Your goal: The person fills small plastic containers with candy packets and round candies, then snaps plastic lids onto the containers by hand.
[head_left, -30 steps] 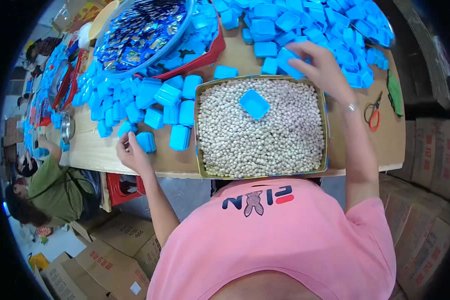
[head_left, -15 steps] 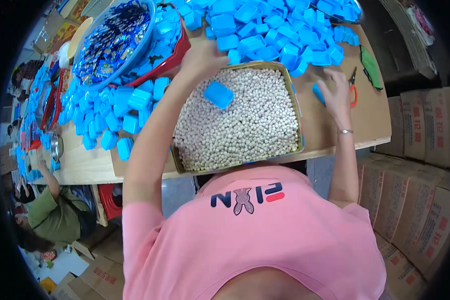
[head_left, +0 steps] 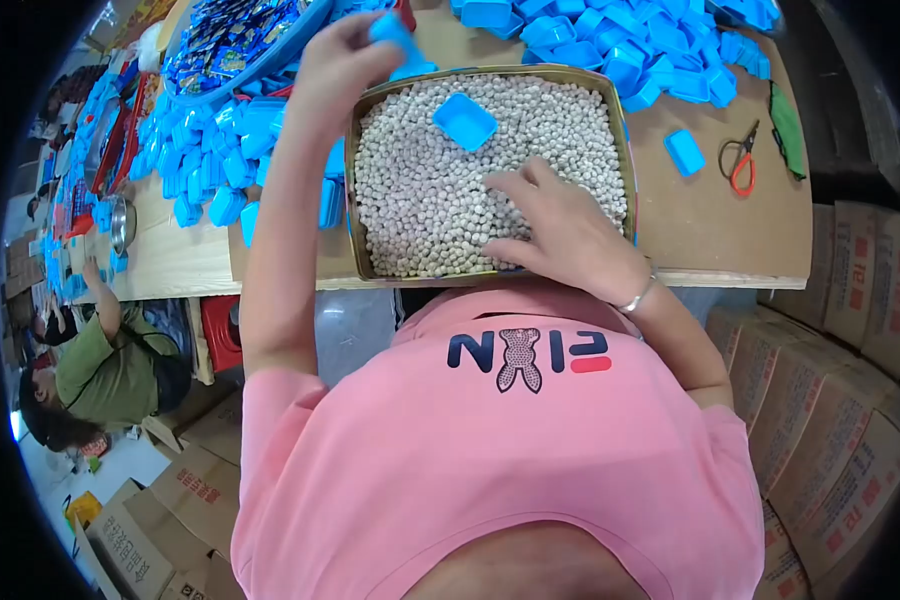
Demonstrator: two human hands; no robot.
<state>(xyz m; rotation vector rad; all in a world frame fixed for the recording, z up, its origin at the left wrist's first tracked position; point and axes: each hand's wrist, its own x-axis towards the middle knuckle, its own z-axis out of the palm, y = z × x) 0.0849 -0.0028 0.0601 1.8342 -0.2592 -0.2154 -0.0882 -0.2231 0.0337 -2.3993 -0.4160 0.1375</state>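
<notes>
A person in a pink shirt (head_left: 490,450) pinches a blurred blue piece (head_left: 391,38) in the nearly closed fingers of the left hand (head_left: 336,70), at the far left corner of a tray (head_left: 354,205) of pale pellets (head_left: 425,205). The right hand (head_left: 568,228) — fingers loosely spread, no hold visible — is over the pellets, contact unclear, with a blue tub (head_left: 465,122) just beyond its fingertips; farther to its right lie a blue box (head_left: 685,153) and scissors (head_left: 746,150).

Left hand (head_left: 342,70) extended forward, pinching; right hand (head_left: 570,228) lower, splayed.
</notes>
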